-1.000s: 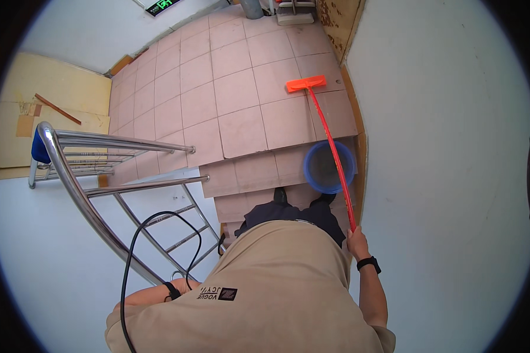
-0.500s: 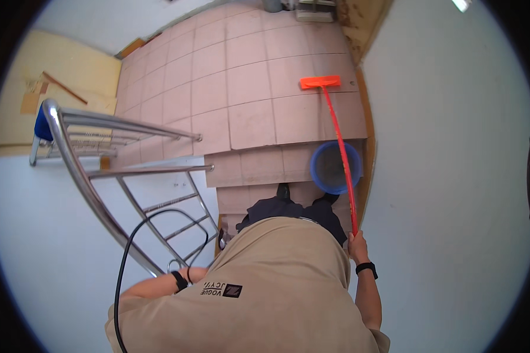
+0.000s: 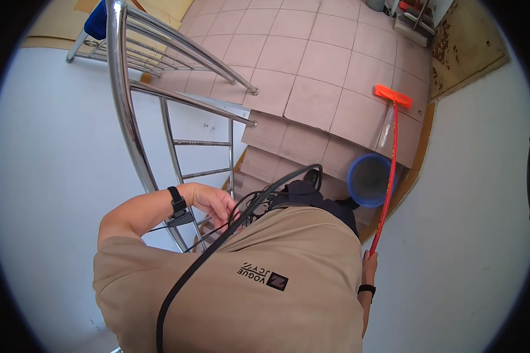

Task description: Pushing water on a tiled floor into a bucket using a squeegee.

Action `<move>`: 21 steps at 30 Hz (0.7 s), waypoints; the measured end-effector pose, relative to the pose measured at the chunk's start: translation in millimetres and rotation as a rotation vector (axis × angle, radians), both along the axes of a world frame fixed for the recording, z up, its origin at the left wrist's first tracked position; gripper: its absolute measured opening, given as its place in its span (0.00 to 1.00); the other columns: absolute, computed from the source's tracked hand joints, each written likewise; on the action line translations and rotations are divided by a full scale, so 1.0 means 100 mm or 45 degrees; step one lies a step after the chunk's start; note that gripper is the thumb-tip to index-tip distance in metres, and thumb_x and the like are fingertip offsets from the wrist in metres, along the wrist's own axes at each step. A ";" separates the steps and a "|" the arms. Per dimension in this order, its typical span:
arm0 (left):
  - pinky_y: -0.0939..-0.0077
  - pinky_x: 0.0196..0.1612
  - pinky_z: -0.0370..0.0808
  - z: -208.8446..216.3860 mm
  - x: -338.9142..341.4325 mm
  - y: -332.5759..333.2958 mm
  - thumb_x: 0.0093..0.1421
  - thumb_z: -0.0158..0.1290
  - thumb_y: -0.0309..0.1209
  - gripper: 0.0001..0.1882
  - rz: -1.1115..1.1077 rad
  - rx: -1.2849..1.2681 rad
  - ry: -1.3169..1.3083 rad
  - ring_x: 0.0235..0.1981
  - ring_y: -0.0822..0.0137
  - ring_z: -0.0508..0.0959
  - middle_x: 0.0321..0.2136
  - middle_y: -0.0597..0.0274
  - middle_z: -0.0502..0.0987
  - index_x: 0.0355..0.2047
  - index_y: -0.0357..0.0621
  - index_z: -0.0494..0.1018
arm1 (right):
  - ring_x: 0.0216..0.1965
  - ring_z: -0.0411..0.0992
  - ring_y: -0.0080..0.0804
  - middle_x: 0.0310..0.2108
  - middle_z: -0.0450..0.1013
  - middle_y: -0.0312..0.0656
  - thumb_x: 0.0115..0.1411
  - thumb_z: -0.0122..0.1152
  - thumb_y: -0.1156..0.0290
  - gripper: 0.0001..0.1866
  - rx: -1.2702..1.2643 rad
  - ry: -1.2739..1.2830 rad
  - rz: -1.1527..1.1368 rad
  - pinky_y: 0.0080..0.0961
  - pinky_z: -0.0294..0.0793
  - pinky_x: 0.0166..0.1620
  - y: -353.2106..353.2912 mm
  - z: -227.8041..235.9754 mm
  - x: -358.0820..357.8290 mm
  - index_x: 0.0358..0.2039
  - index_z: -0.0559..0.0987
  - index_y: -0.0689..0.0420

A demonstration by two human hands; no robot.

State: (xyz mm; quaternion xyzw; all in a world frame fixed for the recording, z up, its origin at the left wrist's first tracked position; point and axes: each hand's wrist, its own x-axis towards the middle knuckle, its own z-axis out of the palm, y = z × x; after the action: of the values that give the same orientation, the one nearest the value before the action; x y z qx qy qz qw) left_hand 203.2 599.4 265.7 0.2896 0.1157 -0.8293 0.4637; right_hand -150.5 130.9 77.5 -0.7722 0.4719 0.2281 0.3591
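Bright light glints on the railing (image 3: 125,100), with corners blacked out.

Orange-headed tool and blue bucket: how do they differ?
The orange-headed tool is long and thin; the blue bucket is round and wide. The right hand grips the tool, while the bucket stands unheld on the stairs. Both are near the right-hand wall.
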 end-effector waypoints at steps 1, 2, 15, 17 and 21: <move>0.71 0.40 0.84 -0.05 0.04 0.02 0.60 0.58 0.28 0.23 -0.036 -0.034 -0.058 0.44 0.63 0.83 0.52 0.46 0.76 0.55 0.32 0.70 | 0.31 0.76 0.52 0.32 0.75 0.56 0.70 0.47 0.59 0.16 -0.023 -0.022 0.032 0.44 0.75 0.33 -0.02 -0.04 -0.05 0.42 0.67 0.62; 0.73 0.39 0.84 0.12 0.10 -0.12 0.59 0.59 0.29 0.25 -0.053 -0.094 -0.093 0.41 0.64 0.83 0.50 0.47 0.77 0.55 0.32 0.70 | 0.31 0.76 0.52 0.32 0.75 0.56 0.70 0.47 0.59 0.16 -0.023 -0.013 0.031 0.44 0.75 0.33 0.01 -0.04 -0.07 0.42 0.67 0.62; 0.73 0.39 0.80 -0.15 -0.52 0.55 0.62 0.59 0.39 0.19 -1.267 0.349 -0.341 0.38 0.66 0.81 0.46 0.57 0.80 0.48 0.40 0.79 | 0.21 0.75 0.45 0.30 0.75 0.53 0.71 0.46 0.57 0.17 0.018 0.028 -0.008 0.38 0.73 0.20 -0.14 0.13 0.11 0.42 0.67 0.60; 0.70 0.44 0.79 -0.94 -1.40 1.14 0.60 0.62 0.42 0.27 -1.463 -0.134 -0.395 0.43 0.65 0.80 0.46 0.56 0.80 0.56 0.43 0.75 | 0.21 0.75 0.45 0.29 0.75 0.53 0.71 0.46 0.57 0.17 0.005 0.011 -0.009 0.38 0.73 0.19 -0.11 0.17 0.27 0.42 0.67 0.60; 0.71 0.44 0.79 -0.64 -1.77 0.88 0.62 0.58 0.45 0.26 -0.834 0.911 -0.870 0.43 0.69 0.81 0.47 0.60 0.80 0.55 0.45 0.74 | 0.33 0.75 0.54 0.35 0.76 0.58 0.70 0.47 0.58 0.17 0.078 0.052 -0.073 0.43 0.74 0.34 -0.08 0.19 0.33 0.42 0.68 0.62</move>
State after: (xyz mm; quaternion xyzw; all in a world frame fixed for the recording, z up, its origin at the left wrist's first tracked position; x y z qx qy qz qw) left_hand 26.2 687.8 201.3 0.6991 0.1369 -0.6984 0.0683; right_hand -117.8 123.2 96.1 -0.7422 0.4939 0.2477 0.3793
